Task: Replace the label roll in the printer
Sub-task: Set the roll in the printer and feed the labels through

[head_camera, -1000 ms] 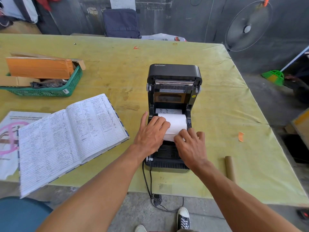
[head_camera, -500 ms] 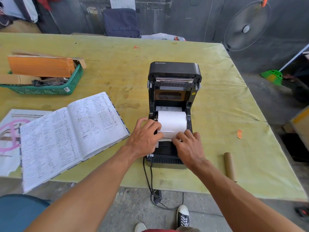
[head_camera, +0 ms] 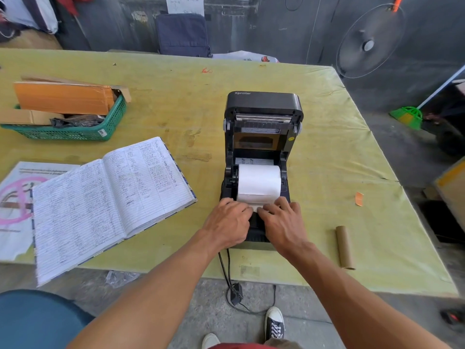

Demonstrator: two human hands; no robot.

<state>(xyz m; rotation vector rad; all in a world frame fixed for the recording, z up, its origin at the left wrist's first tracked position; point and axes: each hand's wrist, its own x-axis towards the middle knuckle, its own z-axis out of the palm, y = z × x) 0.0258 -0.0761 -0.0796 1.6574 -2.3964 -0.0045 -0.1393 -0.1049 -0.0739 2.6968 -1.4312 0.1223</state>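
The roll (head_camera: 259, 183) sits in the open printer (head_camera: 263, 157), between the side guides, lid raised behind it; both hands lie flat and half-spread at its front edge, the left hand (head_camera: 227, 222) and right hand (head_camera: 283, 222) side by side, fingertips pressing on the loose leading end of the paper; whether they pinch it or only press I cannot tell. The step looks like feeding that end forward over the front slot; to do it well, draw the paper out straight and even on both sides, keep it flat under the guides, and leave enough past the front edge before the lid comes down; a skewed pull would likely jam. On the desk (head_camera: 327, 152) an open ledger (head_camera: 105, 197) lies just left, a green basket (head_camera: 75, 129) further back, a bare cardboard core (head_camera: 344, 246) to the right; none blocks the work; the cable (head_camera: 226, 268) hangs off the near edge.
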